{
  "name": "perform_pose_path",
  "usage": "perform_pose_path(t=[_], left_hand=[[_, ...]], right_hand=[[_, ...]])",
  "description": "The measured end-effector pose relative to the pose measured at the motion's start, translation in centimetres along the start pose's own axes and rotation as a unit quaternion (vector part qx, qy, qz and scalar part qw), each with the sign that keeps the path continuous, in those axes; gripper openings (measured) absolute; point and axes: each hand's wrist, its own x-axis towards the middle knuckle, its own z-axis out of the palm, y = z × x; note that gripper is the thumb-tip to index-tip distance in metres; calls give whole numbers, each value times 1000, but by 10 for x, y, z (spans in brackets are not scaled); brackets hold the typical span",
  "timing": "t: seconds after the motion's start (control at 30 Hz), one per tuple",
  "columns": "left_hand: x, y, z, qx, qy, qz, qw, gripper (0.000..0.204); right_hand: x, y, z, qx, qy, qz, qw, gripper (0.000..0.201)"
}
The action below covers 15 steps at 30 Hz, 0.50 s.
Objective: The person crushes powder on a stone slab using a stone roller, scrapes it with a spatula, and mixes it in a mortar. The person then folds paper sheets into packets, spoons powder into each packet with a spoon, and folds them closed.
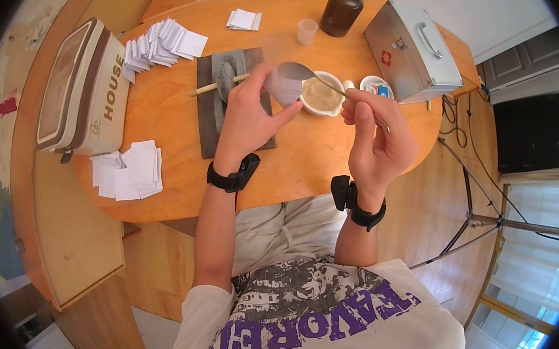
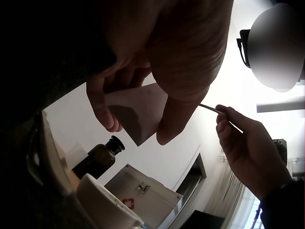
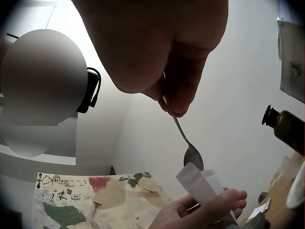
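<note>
My left hand (image 1: 245,124) holds up a small white paper pouch (image 1: 283,91), its mouth spread between thumb and fingers. With my right hand (image 1: 383,139) I pinch the handle of a metal spoon (image 1: 294,71). The spoon's bowl is tipped down at the pouch's mouth in the right wrist view, its tip hidden behind the paper edge. Below and just beyond the hands stands a white bowl (image 1: 331,111) with a spout, containing beige powder (image 1: 320,93).
Left of the bowl, a grey stone grinder (image 1: 225,79) with a wooden rod (image 1: 204,89) sits on a dark board (image 1: 209,131). White paper pouches (image 1: 168,43) lie in several piles. A plastic cup (image 1: 307,32), brown bottle (image 1: 343,9) and metal first-aid case (image 1: 408,50) stand at back right.
</note>
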Motion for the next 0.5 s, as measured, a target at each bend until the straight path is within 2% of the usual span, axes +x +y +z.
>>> perform_pose_path(t=[0.13, 0.2, 0.27, 0.33, 0.37, 0.43, 0.5], left_hand=[[0, 1, 0, 7, 2, 7, 1000, 56], [0, -1, 0, 7, 3, 5, 1000, 55], [0, -2, 0, 8, 4, 3, 1000, 54], [0, -1, -1, 1, 3, -4, 1000, 50], [0, -1, -1, 0, 3, -3, 1000, 50], [0, 0, -1, 7, -2, -18, 1000, 49], [0, -1, -1, 4, -1, -14, 1000, 49]], right_hand=[[-3, 3, -1, 25, 16, 32, 999, 10], [-4, 8, 0, 71, 99, 139, 983, 12], [-5, 21, -9, 59, 97, 155, 981, 13], [-9, 40, -17, -15, 16, 161, 987, 13], [-12, 46, -20, -15, 16, 160, 987, 13], [-16, 54, -25, -88, -56, 147, 984, 12], [-21, 60, -24, -92, -69, 145, 983, 12]])
